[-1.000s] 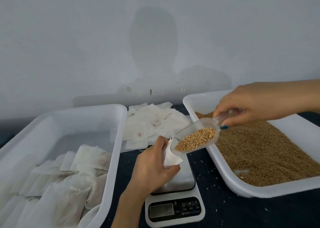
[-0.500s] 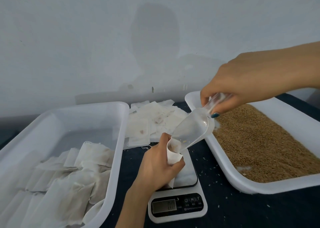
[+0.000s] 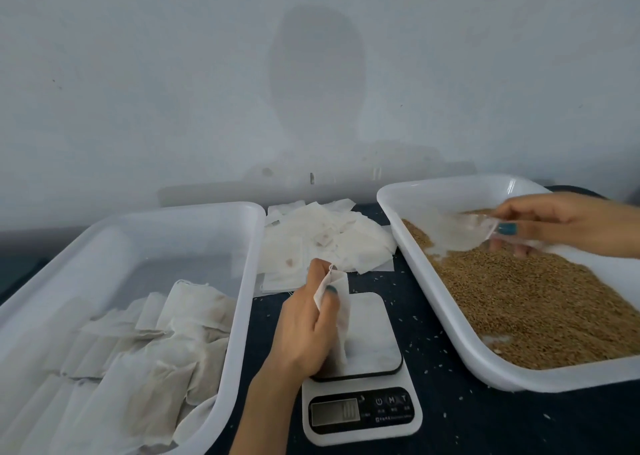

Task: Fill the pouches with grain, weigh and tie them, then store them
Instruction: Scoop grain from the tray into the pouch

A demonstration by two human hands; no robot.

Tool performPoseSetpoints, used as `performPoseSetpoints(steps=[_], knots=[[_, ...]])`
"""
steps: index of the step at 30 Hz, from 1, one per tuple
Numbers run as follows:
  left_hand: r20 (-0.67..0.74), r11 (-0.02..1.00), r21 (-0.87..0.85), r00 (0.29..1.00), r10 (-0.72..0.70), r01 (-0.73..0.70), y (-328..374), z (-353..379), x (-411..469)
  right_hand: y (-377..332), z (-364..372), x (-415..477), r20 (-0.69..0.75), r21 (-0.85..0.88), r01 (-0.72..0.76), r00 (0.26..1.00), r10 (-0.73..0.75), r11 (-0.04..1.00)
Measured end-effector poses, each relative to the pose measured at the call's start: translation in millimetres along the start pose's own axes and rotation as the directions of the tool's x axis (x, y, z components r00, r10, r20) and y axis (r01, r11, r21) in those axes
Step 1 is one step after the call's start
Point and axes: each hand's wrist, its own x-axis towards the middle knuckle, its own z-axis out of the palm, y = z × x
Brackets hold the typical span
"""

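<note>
Nearest you, the scale (image 3: 360, 413) sits on the dark table (image 3: 485, 427), its display facing you. Your left hand (image 3: 301, 326) grips a white pouch (image 3: 341, 316) between thumb and curled fingers, holding it upright over the scale's platform; whether its lower end touches the platform is unclear. To the left, the left tray (image 3: 242, 298) holds a heap of filled pouches (image 3: 156, 343). To the right, the right tray (image 3: 450, 319) holds the grain (image 3: 536, 302), with stray kernels scattered on the table beside it. Well apart from your left hand, your right hand (image 3: 554, 226) pinches the handle of a clear scoop (image 3: 450, 236), blurred, its bowl down on the grain at the tray's far end. Between the trays, farther back, lies a pile of empty pouches (image 3: 329, 243).
</note>
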Motion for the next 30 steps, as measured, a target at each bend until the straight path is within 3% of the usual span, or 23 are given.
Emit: performPoseSetpoints(steps=[2, 5, 10, 12, 14, 16, 19, 23, 27, 30], knots=[[-0.017, 0.999, -0.034, 0.999, -0.032, 0.031, -2.3, -2.1, 0.2, 39.9, 10.0, -4.8, -0.163, 0.046, -0.124, 0.978, 0.13, 0.991], [-0.032, 0.993, -0.102, 0.997, -0.063, 0.06, -2.5, -4.9, 0.1, 96.9, 29.2, -7.3, -0.313, -0.135, -0.324, 0.911, 0.269, 0.936], [-0.065, 0.994, -0.105, 0.997, -0.051, 0.044, 3.8, -5.2, 1.3, 112.1, 50.2, -11.0, -0.235, -0.482, -0.46, 0.888, 0.396, 0.745], [-0.068, 0.996, -0.075, 0.997, -0.049, 0.044, 7.3, -4.3, 2.1, 82.3, 52.5, -10.2, -0.318, -0.564, -0.412, 0.908, 0.272, 0.716], [-0.077, 0.999, -0.022, 0.996, -0.041, 0.039, 12.1, -3.1, 3.7, 27.5, 66.0, -11.8, -0.406, -0.435, -0.278, 0.91, 0.089, 0.857], [-0.074, 0.999, 0.028, 0.997, -0.016, 0.018, 15.7, -2.4, 5.6, -34.5, 92.5, -12.5, -0.354, -0.279, -0.057, 0.934, -0.048, 0.959], [-0.05, 0.999, 0.043, 0.998, 0.03, -0.028, 22.4, -2.7, 7.5, -89.3, 147.2, -3.2, -0.214, -0.189, 0.136, 0.961, -0.176, 0.972], [-0.039, 1.0, -0.011, 0.999, 0.019, -0.019, 30.9, -3.9, 8.9, -108.6, 194.5, 25.7, -0.297, -0.155, 0.118, 0.941, -0.16, 0.981], [-0.02, 0.994, -0.046, 0.995, -0.099, 0.098, 25.2, 0.0, 6.6, -93.1, 204.9, 49.0, -0.466, -0.178, 0.062, 0.873, -0.14, 0.982], [0.02, 0.98, -0.029, 0.98, -0.197, 0.198, 14.7, 3.6, 6.5, -67.8, 213.9, 64.5, -0.495, -0.134, 0.076, 0.859, -0.134, 0.988]])
